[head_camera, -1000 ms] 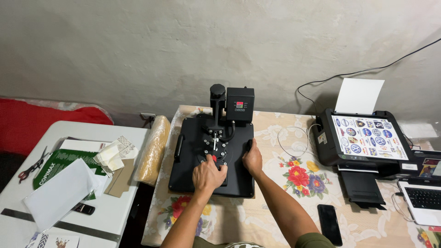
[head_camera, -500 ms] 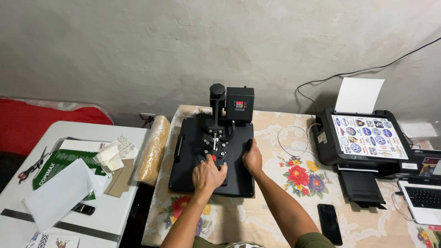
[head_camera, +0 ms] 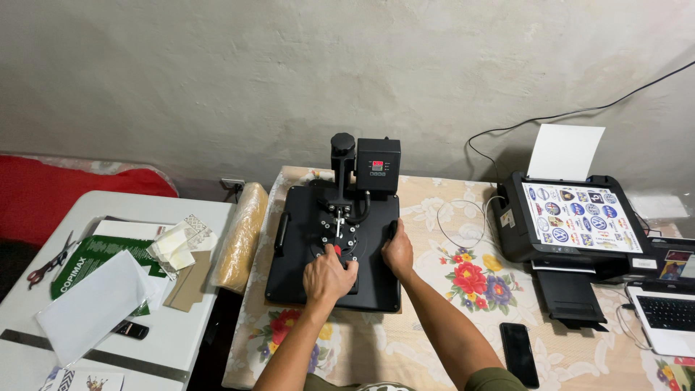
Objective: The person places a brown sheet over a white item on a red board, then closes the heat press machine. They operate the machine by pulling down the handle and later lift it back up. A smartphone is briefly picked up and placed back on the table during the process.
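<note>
A black heat press [head_camera: 304, 239] sits shut on a floral tablecloth [head_camera: 441, 318], with a control box [head_camera: 378, 165] at its back. My left hand [head_camera: 329, 275] grips the red-tipped knob at the centre of the top plate. My right hand [head_camera: 398, 250] holds the black handle on the press's right edge. Both forearms reach in from the bottom of the view.
A printer [head_camera: 572, 224] with a printed sticker sheet stands to the right, a laptop [head_camera: 666, 308] beside it. A black phone [head_camera: 519, 353] lies near my right arm. A tan roll [head_camera: 239, 235] rests left of the press. The white table [head_camera: 181, 333] holds papers and scissors [head_camera: 51, 262].
</note>
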